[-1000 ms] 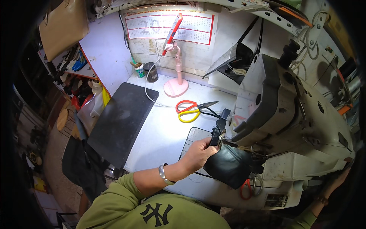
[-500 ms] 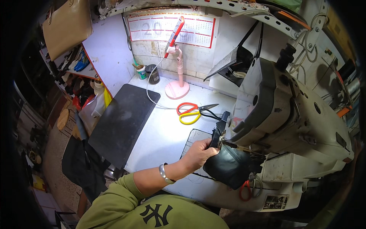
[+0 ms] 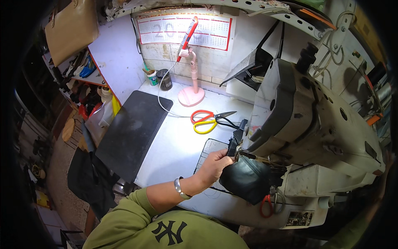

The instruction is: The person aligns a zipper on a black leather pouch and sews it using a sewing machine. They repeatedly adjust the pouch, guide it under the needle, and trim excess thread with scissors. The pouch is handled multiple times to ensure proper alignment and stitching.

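Observation:
My left hand (image 3: 214, 168), a silver bangle on its wrist, is closed on the edge of a black leather piece (image 3: 243, 178). Its thumb and fingers pinch the leather right beside the needle area of a large grey sewing machine (image 3: 311, 112). The dark leather hangs in a rounded, bulging shape below the machine head, and a narrower black part sticks up past my fingers. My right hand is out of sight; only a dim green sleeve (image 3: 356, 222) shows at the lower right, beyond the machine.
Large scissors (image 3: 204, 126) with red and yellow handles lie on the white table (image 3: 182, 145). Behind them stands a lit lamp on a pink base (image 3: 191, 97), near two small pots (image 3: 165, 81). A black board (image 3: 132, 128) covers the table's left side. Red-handled scissors (image 3: 266, 206) hang near the front edge.
The whole view has shifted very slightly. My left hand keeps the same pinch on the black leather piece beside the machine's needle area.

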Demonstrator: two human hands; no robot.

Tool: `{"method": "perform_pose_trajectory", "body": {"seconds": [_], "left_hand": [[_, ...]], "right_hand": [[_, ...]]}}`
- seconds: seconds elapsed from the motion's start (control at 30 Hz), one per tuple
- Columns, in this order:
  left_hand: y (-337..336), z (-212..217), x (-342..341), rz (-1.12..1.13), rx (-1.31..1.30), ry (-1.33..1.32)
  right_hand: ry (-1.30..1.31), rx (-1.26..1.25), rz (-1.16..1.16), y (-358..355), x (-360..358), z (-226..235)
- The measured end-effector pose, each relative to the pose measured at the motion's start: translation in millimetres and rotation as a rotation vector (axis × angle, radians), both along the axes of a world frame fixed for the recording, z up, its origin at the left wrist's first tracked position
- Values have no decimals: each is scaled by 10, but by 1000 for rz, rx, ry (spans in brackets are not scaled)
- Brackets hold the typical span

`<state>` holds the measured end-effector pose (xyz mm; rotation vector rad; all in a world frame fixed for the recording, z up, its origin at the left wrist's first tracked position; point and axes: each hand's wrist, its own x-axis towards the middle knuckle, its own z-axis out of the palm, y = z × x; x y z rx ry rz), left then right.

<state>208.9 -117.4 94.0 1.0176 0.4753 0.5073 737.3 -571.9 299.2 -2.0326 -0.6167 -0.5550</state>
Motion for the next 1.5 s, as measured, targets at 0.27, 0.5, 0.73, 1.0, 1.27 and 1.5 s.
{"method": "perform_pose_trajectory", "body": {"seconds": [0.27,0.5,0.73,1.0,1.27,1.5], "left_hand": [[-54,-87,122,131,2,-19],[-29,-111,227,156,-35,-14],[-43,-157,204,152,51,-30],[-28,-271,177,143,108,-44],[-8,-344,188,114,17,-60],[-12,-378,195,130,55,-73]], "right_hand": [[-124,434,-239,515,-1258,-1090],[53,73,-39,304,-454,145],[-352,167,-239,446,-954,-835],[3,275,-141,387,-587,-194],[-500,12,-331,100,-665,-970],[-225,317,-312,436,-1002,-639]]}}
